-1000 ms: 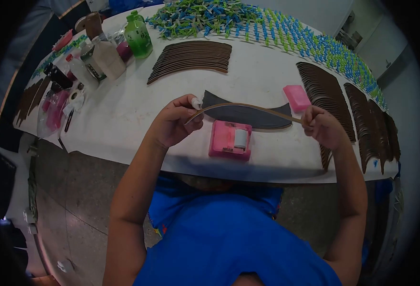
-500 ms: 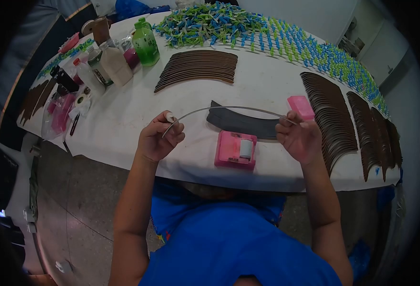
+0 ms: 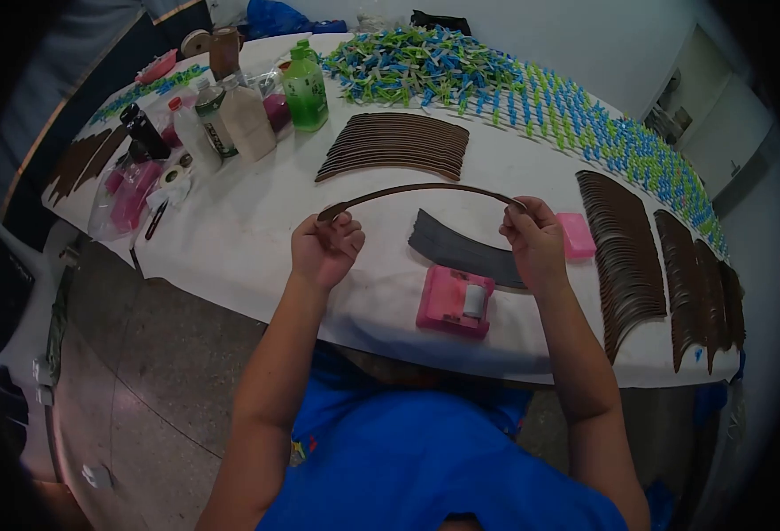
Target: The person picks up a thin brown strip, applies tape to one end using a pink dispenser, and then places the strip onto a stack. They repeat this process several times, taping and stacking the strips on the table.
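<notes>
Between my two hands arches a thin, curved brown strip (image 3: 417, 188), much like a headband, held in the air above the table. My left hand (image 3: 328, 248) pinches its left end, fingers curled. At the right end, my right hand (image 3: 533, 241) grips it between thumb and fingers. Just below it on the table lies a dark grey curved sheet or set of strips (image 3: 461, 250), partly behind my right hand. A pink holder with a white roller (image 3: 456, 303) stands near the table's front edge. Beside my right hand sits a pink block (image 3: 578, 237).
Brown curved strips lie in a row (image 3: 394, 146) behind my hands, with more rows (image 3: 620, 257) at right. Green and blue clips (image 3: 421, 66) are heaped at the back. Bottles (image 3: 247, 124), a green jug (image 3: 304, 93) and a pen (image 3: 155, 221) stand or lie at left.
The strip has turned from its thin grey edge to show its brown face. Both hands have shifted, the left one rightward, and the whole view has swung slightly.
</notes>
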Available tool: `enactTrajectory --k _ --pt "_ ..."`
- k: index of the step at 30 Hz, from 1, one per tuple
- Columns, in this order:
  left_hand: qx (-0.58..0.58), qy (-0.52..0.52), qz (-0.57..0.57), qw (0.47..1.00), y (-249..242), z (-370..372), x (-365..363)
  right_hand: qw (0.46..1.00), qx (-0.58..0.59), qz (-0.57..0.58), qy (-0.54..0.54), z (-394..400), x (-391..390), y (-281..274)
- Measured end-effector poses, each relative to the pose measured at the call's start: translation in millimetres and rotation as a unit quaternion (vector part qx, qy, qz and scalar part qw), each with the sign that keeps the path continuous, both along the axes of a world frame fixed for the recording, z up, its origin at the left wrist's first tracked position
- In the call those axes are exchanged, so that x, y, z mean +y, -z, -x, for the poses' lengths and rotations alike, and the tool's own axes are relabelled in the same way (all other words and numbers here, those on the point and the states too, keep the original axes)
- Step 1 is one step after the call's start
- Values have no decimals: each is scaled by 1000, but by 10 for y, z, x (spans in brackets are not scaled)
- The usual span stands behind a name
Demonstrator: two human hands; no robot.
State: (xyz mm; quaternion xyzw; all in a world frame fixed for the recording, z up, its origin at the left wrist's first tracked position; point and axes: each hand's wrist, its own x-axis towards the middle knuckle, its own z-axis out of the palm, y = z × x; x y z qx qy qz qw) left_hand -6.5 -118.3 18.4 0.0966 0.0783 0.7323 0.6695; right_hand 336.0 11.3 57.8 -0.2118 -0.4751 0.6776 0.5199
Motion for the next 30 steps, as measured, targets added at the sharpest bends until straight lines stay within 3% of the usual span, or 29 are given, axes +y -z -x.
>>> enactTrajectory --k 2,4,8,17,19,20,21,22,23,24,25,26,27,28,30 --pt "-27 -43 26 998 70 -1 128 1000 -16 -3 5 103 86 4" --pt "-72 -124 133 981 109 -3 273 999 -32 -7 9 219 176 10" --pt "-30 -217 192 957 108 -53 617 995 -90 -31 11 466 346 16" --pt "101 -53 280 953 174 176 1051 969 -226 -100 -18 833 704 88" --pt "291 -46 271 916 53 85 942 960 -253 -115 -12 851 816 174" --pt "291 -45 271 916 -15 56 884 946 -296 -130 0 855 884 238" --pt "486 -10 249 837 -87 30 815 930 -339 -144 13 851 951 320" --pt "659 25 213 720 -92 9 767 930 -340 -141 16 848 1020 414" --pt "660 29 212 720 -17 -19 722 900 -404 -162 32 846 1088 506" --pt "811 -103 112 565 69 -58 663 865 -466 -181 47 843 1115 564" --pt "901 -227 2 369 139 -89 627 865 -466 -178 50 833 1128 626" --pt "902 -225 0 369 191 -106 622 825 -509 -233 80 830 1141 686" --pt "910 -250 2 331 177 -132 602 778 -548 -287 110 840 1120 693" --pt "916 -274 4 292 152 -148 597 778 -549 -285 112 840 1093 703" --pt "923 -262 12 282 121 -151 605 762 -546 -308 160 823 987 694"
